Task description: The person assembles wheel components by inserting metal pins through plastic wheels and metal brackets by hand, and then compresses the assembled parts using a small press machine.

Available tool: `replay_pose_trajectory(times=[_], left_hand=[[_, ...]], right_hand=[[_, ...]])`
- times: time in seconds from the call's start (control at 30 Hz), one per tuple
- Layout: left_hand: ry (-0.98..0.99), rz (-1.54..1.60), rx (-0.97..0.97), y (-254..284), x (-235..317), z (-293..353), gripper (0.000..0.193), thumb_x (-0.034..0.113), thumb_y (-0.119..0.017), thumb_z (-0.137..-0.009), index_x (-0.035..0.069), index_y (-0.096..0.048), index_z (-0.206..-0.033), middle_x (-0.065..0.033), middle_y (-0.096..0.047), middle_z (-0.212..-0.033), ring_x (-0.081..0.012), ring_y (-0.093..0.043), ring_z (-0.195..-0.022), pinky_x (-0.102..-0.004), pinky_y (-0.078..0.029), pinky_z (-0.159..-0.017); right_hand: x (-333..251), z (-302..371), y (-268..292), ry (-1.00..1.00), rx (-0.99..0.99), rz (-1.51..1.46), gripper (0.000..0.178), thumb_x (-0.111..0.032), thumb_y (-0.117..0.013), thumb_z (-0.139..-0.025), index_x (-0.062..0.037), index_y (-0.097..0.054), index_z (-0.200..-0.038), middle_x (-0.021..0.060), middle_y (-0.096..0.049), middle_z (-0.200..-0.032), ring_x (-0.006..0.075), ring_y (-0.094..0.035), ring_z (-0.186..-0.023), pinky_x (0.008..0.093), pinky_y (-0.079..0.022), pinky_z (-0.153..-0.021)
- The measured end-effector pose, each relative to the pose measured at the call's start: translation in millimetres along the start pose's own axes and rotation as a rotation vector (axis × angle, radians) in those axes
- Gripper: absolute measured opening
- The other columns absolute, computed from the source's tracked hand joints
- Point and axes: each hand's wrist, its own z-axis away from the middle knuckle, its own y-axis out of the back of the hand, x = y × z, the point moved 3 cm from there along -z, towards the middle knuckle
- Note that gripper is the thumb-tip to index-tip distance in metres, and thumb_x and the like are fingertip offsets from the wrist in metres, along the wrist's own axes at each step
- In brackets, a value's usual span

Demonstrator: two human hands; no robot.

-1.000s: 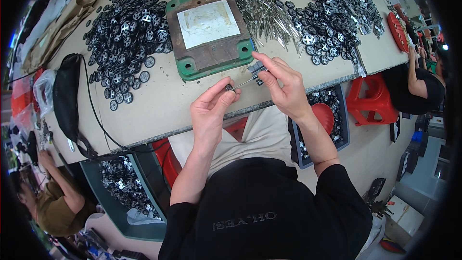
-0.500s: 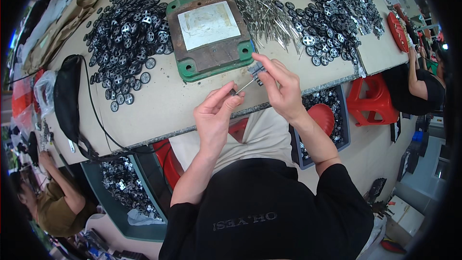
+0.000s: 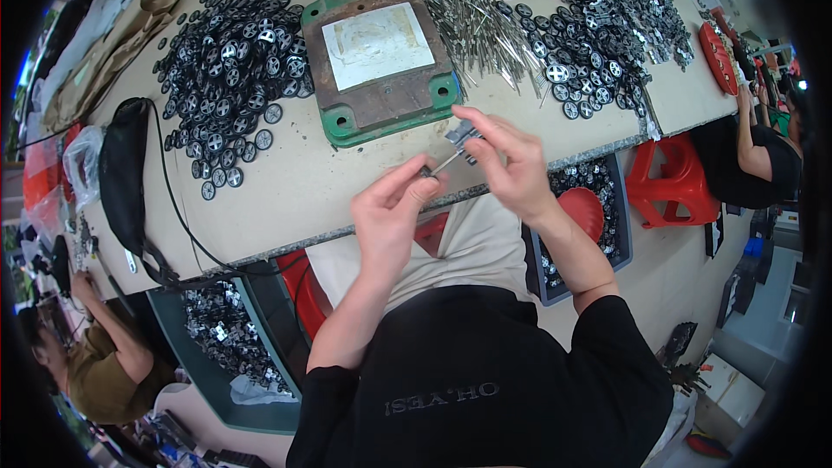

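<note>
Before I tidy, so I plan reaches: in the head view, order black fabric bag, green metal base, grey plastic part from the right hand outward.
1. Grey plastic part: in right hand
2. Green metal base: ahead, left
3. Black fabric bag: far left

Left hand (image 3: 386, 215) and right hand (image 3: 516, 170), near each other but apart: each pinches between thumb and fingers; the bare left forearm (image 3: 357, 316) slants up and rightward, the bare right forearm (image 3: 574, 251) up and leftward
</note>
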Motion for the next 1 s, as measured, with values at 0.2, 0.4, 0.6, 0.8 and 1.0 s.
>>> replay_pose_trajectory(times=[0.2,0.4,0.6,0.8,1.0], left_hand=[[-0.403,-0.436,0.109,-6,11,2,0.026,-0.002,-0.055,-0.083,-0.006,-0.055,-0.109,-0.0131,-0.061,-0.1,-0.0206,-0.062,-0.086,-0.0278,-0.052,-0.077],[-0.507,-0.429,0.13,-1,6,3,0.029,-0.002,-0.056,-0.083,-0.007,-0.054,-0.111,-0.015,-0.06,-0.1,-0.0166,-0.062,-0.083,-0.0249,-0.051,-0.074],[-0.152,-0.176,0.0,-1,0,-5,0.031,-0.001,-0.057,-0.083,-0.004,-0.053,-0.113,-0.0116,-0.061,-0.1,-0.0145,-0.061,-0.085,-0.0256,-0.051,-0.077],[-0.086,0.086,-0.122,13,-1,-7,0.032,0.005,-0.048,-0.089,-0.001,-0.047,-0.12,-0.0135,-0.055,-0.113,-0.0238,-0.056,-0.101,-0.0394,-0.046,-0.091],[-0.022,0.105,-0.168,2,2,-9,0.032,0.008,-0.047,-0.09,-0.001,-0.046,-0.121,-0.0168,-0.055,-0.113,-0.0321,-0.052,-0.108,-0.039,-0.045,-0.093]], right_hand=[[6,9,-5,0.202,0.131,-0.041,0.033,-0.001,-0.056,-0.081,-0.0003,-0.055,-0.114,0.01,-0.055,-0.072,0.0151,-0.049,-0.06,0.0254,-0.041,-0.056],[-2,6,-8,0.342,0.056,0.095,0.038,0.003,-0.062,-0.073,0.0038,-0.055,-0.11,0.0101,-0.057,-0.074,0.0215,-0.051,-0.061,0.028,-0.042,-0.057],[-1,14,-16,0.172,0.047,-0.078,0.045,0.004,-0.065,-0.068,0.0042,-0.054,-0.112,0.0139,-0.061,-0.083,0.024,-0.057,-0.066,0.0285,-0.045,-0.058],[21,-15,34,-0.118,0.134,0.038,0.029,-0.006,-0.063,-0.075,0.0019,-0.059,-0.103,0.0133,-0.061,-0.089,0.0236,-0.06,-0.068,0.0292,-0.046,-0.059],[72,-62,65,-0.075,0.258,0.724,0.018,-0.016,-0.062,-0.077,-0.0025,-0.063,-0.088,0.011,-0.059,-0.082,0.0254,-0.059,-0.07,0.0325,-0.046,-0.063]])
